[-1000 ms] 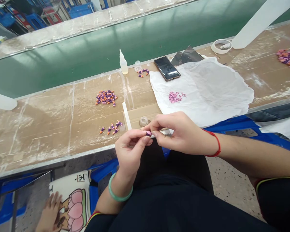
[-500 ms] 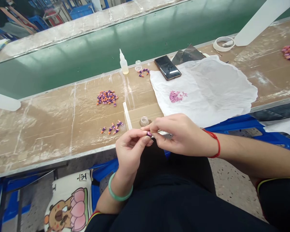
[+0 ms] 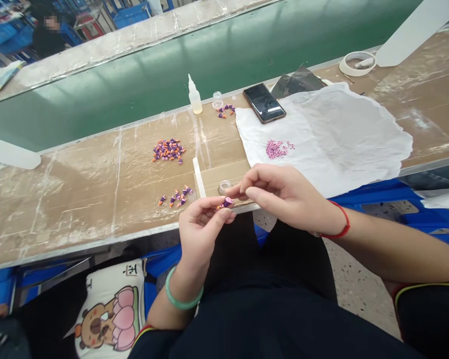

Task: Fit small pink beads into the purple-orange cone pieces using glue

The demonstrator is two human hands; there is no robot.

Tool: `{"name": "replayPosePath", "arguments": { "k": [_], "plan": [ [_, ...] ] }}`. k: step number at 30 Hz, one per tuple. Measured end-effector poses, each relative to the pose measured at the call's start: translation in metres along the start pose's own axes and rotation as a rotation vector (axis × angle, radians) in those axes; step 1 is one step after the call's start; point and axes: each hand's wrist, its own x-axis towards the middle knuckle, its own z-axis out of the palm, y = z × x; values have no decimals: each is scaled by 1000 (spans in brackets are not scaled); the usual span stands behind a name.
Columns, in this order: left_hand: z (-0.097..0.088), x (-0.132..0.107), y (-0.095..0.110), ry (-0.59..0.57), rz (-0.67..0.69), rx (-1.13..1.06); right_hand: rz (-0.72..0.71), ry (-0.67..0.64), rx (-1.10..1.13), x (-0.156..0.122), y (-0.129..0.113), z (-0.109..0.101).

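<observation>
Between the thumb and fingertips of my left hand (image 3: 200, 227) is a small purple-and-orange figurine piece (image 3: 227, 202) with a pink end turned up. My right hand (image 3: 288, 197) hovers just beside it, thumb and forefinger apart, with nothing visible in its fingers. Behind the right fingertips a small clear pot (image 3: 224, 187) stands on a cardboard piece (image 3: 224, 173), partly hidden. A white flat stick (image 3: 199, 177) lies left of the pot. Several similar figurine pieces (image 3: 177, 197) are scattered near the table edge, and a larger pile (image 3: 169, 149) sits behind them.
A white cloth (image 3: 344, 134) carries tiny pink pieces (image 3: 277, 148) and a phone (image 3: 264, 103). At the back stand a dropper bottle (image 3: 195, 97) and a small clear jar (image 3: 217, 99). A tape roll (image 3: 357, 64) lies right. A green belt (image 3: 134, 94) runs behind the table.
My right hand has come away from the piece, its thumb and forefinger parting. The piece stays in my left hand, now more exposed. A person's arm has appeared at lower left.
</observation>
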Motion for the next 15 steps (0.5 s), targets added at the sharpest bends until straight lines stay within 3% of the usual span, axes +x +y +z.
{"name": "replayPosePath", "arguments": {
  "k": [3,5,8,10,11,13,15],
  "plan": [
    [-7,1,0,-23,22,108,28,55,28,-3,3,-7],
    [-21,3,0,-65,98,293,-10,63,-38,-10,6,-12],
    [-62,7,2,-52,313,676,-109,-135,-40,-29,20,-8],
    [-97,9,5,43,396,863,-153,-346,23,-46,41,8],
    [-115,11,7,100,403,942,-162,-384,10,-55,55,21],
    [-145,17,10,188,375,1108,-228,-350,-186,-68,88,52],
    [-165,25,12,191,302,1244,-263,-384,-387,-75,122,81]
  ]
}}
